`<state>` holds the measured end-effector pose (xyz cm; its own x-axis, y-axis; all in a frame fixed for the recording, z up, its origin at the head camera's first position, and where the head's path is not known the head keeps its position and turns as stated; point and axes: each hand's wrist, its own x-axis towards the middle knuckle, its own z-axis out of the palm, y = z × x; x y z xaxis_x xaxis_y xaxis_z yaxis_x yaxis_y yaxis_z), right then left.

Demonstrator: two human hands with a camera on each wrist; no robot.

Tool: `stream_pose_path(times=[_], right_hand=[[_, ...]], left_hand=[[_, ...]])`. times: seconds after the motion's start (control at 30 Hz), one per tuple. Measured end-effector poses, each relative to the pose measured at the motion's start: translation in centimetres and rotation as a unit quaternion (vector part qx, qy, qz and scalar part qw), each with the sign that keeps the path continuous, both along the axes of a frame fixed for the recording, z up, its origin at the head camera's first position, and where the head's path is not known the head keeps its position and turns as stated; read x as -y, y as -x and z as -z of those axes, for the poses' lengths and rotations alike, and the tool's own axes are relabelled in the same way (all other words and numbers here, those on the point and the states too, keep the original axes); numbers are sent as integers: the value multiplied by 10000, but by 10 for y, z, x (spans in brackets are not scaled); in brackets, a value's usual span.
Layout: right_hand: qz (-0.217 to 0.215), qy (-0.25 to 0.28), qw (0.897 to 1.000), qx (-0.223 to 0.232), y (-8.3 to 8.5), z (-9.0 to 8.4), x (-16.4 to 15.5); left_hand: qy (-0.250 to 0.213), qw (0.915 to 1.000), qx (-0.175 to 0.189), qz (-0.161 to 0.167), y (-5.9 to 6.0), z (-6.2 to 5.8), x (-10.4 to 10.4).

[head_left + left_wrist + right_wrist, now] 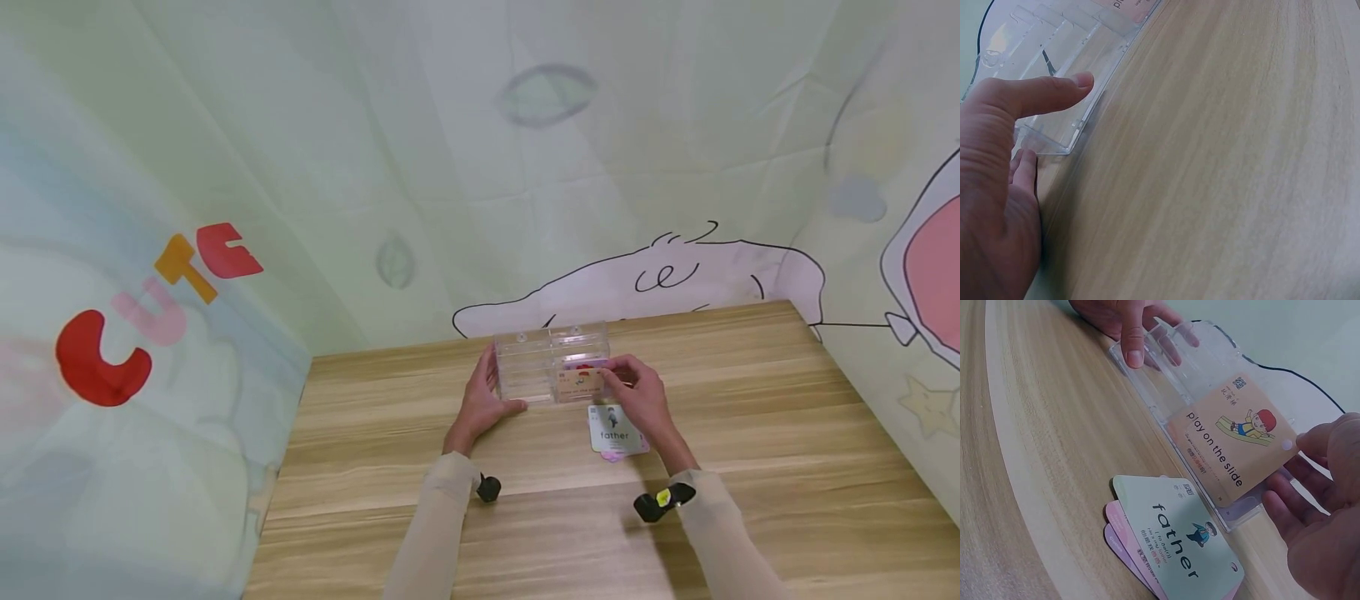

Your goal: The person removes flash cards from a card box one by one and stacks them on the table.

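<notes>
A clear plastic card rack (525,372) with stepped compartments stands near the table's back edge. My left hand (483,404) holds its left end, the thumb (1054,94) across the front and the other fingers along the side. My right hand (639,396) pinches the corner of an orange "play on the slide" card (1235,447), between thumb and fingertips. That card is at the rack's right column, overlapping its front. Behind it, a purple-edged card (581,364) with a red picture shows in the right column.
In front of the rack's right side lies a small stack topped by a pale green "father" card (1179,531), with pink and purple cards sticking out below. The wooden table (375,467) meets a printed cloth backdrop (420,183) at its back edge.
</notes>
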<state>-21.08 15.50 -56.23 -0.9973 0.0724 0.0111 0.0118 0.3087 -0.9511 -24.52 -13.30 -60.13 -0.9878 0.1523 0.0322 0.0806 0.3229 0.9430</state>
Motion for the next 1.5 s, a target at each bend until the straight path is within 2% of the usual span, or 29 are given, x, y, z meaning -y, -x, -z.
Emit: stream_pose_path(times=[0.2,0.4,0.43,0.5,0.63,0.73,1.0,1.3,1.5], right_hand=[[86,62,9999,33,-1,1,1],[139,66,9998,91,0,3,1],[137,78,9998,102,0,4,1],[132,127,9997,130,0,4,1],[111,146,9997,173,0,6,0],[109,166,9997,154,0,6,0],[183,288,9994,31,-1,2,-2],[182,360,9992,36,-3,-4,-6],[186,308,9993,58,-5,-6,-8]], left_hand=[[-7,10000,-91,2,-3,-6,-2],[26,9999,-29,153,-14,-35,-4],[41,9999,-15,166,-14,-35,-4],[61,9999,-7,144,-11,-28,-4],[54,9999,-82,63,-3,-6,-2],[33,9999,-104,34,0,0,-1],[45,10000,59,1,0,0,-1],[22,10000,-59,1,-1,0,0],[74,10000,-11,31,-1,-2,1]])
